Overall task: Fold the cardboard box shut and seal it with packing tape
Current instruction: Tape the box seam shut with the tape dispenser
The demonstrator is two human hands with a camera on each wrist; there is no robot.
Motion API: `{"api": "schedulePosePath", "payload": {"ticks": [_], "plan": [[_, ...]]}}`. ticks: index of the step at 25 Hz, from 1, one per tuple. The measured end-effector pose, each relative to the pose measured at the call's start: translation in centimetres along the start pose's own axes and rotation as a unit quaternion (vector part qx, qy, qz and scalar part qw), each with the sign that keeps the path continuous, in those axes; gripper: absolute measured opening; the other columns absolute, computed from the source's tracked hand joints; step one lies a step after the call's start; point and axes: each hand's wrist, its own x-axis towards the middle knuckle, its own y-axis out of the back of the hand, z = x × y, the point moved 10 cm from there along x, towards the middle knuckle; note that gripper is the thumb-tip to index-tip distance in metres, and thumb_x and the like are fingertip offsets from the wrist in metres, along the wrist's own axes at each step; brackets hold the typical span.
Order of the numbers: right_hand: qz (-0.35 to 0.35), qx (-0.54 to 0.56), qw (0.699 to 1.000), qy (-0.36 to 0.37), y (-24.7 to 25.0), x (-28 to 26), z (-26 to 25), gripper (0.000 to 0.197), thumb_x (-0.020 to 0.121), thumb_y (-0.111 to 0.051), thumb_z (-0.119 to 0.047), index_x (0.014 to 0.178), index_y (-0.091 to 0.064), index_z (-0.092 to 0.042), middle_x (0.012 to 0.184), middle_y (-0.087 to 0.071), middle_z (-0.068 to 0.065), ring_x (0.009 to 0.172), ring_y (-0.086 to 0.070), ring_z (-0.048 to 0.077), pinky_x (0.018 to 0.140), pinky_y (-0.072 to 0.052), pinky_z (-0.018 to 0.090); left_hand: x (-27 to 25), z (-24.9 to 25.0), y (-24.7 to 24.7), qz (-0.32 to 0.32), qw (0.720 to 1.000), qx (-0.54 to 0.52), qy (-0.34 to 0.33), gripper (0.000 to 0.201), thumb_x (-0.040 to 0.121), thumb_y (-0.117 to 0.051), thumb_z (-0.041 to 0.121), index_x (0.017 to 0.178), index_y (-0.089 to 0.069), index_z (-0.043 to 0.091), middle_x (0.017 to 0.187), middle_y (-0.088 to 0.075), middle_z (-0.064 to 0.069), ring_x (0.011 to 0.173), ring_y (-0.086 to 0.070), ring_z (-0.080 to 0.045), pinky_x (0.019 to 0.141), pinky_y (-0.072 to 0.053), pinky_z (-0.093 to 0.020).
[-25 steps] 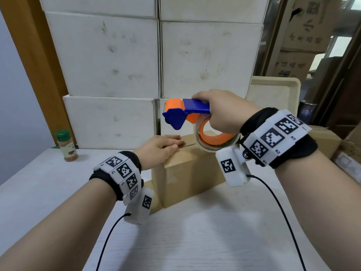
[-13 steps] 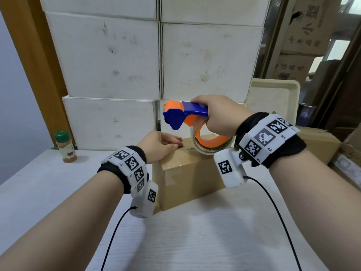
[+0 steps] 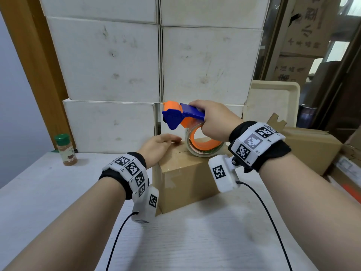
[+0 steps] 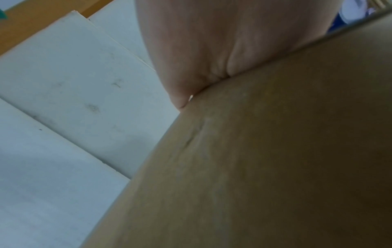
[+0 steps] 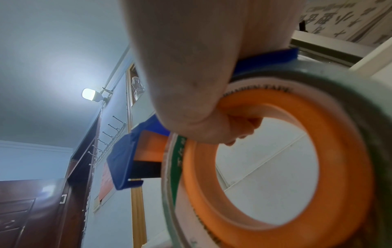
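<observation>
A small brown cardboard box [image 3: 185,180] stands on the white table [image 3: 195,241] with its top flaps folded flat. My left hand [image 3: 158,146] lies palm down on the left top flap, fingers straight, pressing it. In the left wrist view the palm [image 4: 212,42] meets the box edge [image 4: 275,151]. My right hand [image 3: 213,122] grips a blue and orange tape dispenser [image 3: 181,116], and its clear tape roll [image 3: 203,145] touches the box top near the seam. In the right wrist view my fingers [image 5: 239,127] curl through the orange core [image 5: 297,167].
White cartons [image 3: 152,65] are stacked right behind the box. A spice jar with a green cap [image 3: 65,150] stands at the left back of the table. A larger brown carton [image 3: 310,147] and a cream tray [image 3: 273,102] sit at the right.
My right hand has brought the dispenser down a little, so the roll now meets the box top. My left hand has stayed flat on the flap, and the view has shifted slightly.
</observation>
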Motion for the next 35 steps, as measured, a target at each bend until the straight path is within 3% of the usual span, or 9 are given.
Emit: {"api": "schedulePosePath", "payload": {"ticks": [3, 7, 12, 15, 19, 22, 26, 31, 35], "plan": [[0.01, 0.011, 1.0, 0.001, 0.1, 0.2, 0.1, 0.061, 0.077, -0.046, 0.009, 0.13, -0.05, -0.021, 0.114, -0.061, 0.005, 0.096, -0.052, 0.022, 0.079, -0.039, 0.027, 0.1, -0.3, -0.4, -0.041, 0.998, 0.036, 0.012, 0.04, 0.098, -0.048, 0.022, 0.138, -0.048, 0.021, 0.133, -0.053, 0.005, 0.112, -0.049, -0.008, 0.096, -0.035, -0.019], [0.015, 0.024, 1.0, 0.004, 0.1, 0.5, 0.1, 0.061, 0.077, -0.047, 0.009, 0.13, -0.051, -0.022, 0.115, -0.062, 0.005, 0.099, -0.054, 0.022, 0.08, -0.041, 0.028, 0.1, 0.1, -0.4, -0.053, 0.989, 0.137, -0.002, 0.036, 0.098, -0.049, 0.025, 0.134, -0.054, 0.027, 0.121, -0.058, 0.009, 0.108, -0.051, -0.006, 0.092, -0.035, -0.017], [0.016, 0.056, 0.998, -0.002, -0.2, 0.5, 0.1, 0.062, 0.078, -0.05, 0.009, 0.131, -0.05, -0.022, 0.114, -0.061, 0.004, 0.096, -0.053, 0.019, 0.079, -0.04, 0.026, 0.1, 0.7, -0.6, -0.06, 0.984, 0.164, -0.011, 0.031, 0.1, -0.045, 0.024, 0.126, -0.061, 0.026, 0.102, -0.063, 0.009, 0.097, -0.057, -0.009, 0.088, -0.041, -0.019], [0.023, 0.08, 0.996, -0.008, -0.3, 0.4, 0.5, 0.062, 0.077, -0.048, 0.01, 0.13, -0.051, -0.023, 0.109, -0.062, 0.003, 0.093, -0.054, 0.019, 0.077, -0.041, 0.025, 0.2, 1.0, -0.5, -0.049, 0.986, 0.159, -0.013, 0.031, 0.101, -0.043, 0.021, 0.125, -0.063, 0.024, 0.103, -0.064, 0.007, 0.096, -0.055, -0.009, 0.09, -0.041, -0.02], [0.043, 0.142, 0.988, -0.037, -0.5, 0.3, 2.4, 0.062, 0.078, -0.044, 0.012, 0.128, -0.052, -0.023, 0.098, -0.06, 0.002, 0.084, -0.055, 0.019, 0.062, -0.04, 0.019, 0.0, 1.2, -0.6, -0.041, 0.991, 0.128, -0.027, 0.034, 0.103, -0.036, 0.018, 0.131, -0.056, 0.017, 0.111, -0.059, 0.007, 0.103, -0.049, -0.006, 0.096, -0.033, -0.018], [0.068, 0.203, 0.973, -0.083, -0.4, -0.2, 4.9, 0.059, 0.08, -0.04, 0.014, 0.126, -0.052, -0.021, 0.079, -0.056, -0.003, 0.064, -0.051, 0.013, 0.051, -0.037, 0.017, 0.0, 1.4, -0.6, -0.034, 0.982, 0.178, -0.046, 0.037, 0.104, -0.032, 0.024, 0.138, -0.045, 0.018, 0.127, -0.056, 0.005, 0.113, -0.048, -0.009, 0.099, -0.033, -0.02], [0.069, 0.227, 0.963, -0.129, -0.8, -0.6, 7.1, 0.059, 0.082, -0.038, 0.013, 0.129, -0.047, -0.022, 0.071, -0.049, -0.003, 0.054, -0.045, 0.013, 0.039, -0.034, 0.012, -0.5, 3.0, -0.2, 0.0, 0.962, 0.255, -0.098, 0.042, 0.097, -0.049, 0.028, 0.137, -0.041, 0.022, 0.133, -0.055, 0.009, 0.125, -0.049, -0.009, 0.102, -0.034, -0.021], [0.063, 0.224, 0.963, -0.133, -1.2, -0.1, 7.0, 0.057, 0.084, -0.04, 0.011, 0.132, -0.044, -0.021, 0.073, -0.051, -0.002, 0.058, -0.048, 0.014, 0.049, -0.039, 0.021, -0.8, 4.2, -1.4, -0.002, 0.958, 0.265, -0.107, 0.069, 0.077, -0.071, 0.046, 0.133, -0.037, 0.024, 0.123, -0.055, 0.01, 0.116, -0.05, -0.004, 0.101, -0.04, -0.023], [0.055, 0.223, 0.963, -0.139, -1.4, 0.0, 7.1, 0.055, 0.086, -0.042, 0.009, 0.133, -0.042, -0.02, 0.075, -0.05, -0.004, 0.06, -0.049, 0.013, 0.051, -0.039, 0.021, -0.4, 5.1, -1.3, 0.039, 0.948, 0.295, -0.115, 0.066, 0.074, -0.073, 0.048, 0.126, -0.041, 0.023, 0.124, -0.058, 0.007, 0.116, -0.055, -0.01, 0.098, -0.046, -0.028]]}}
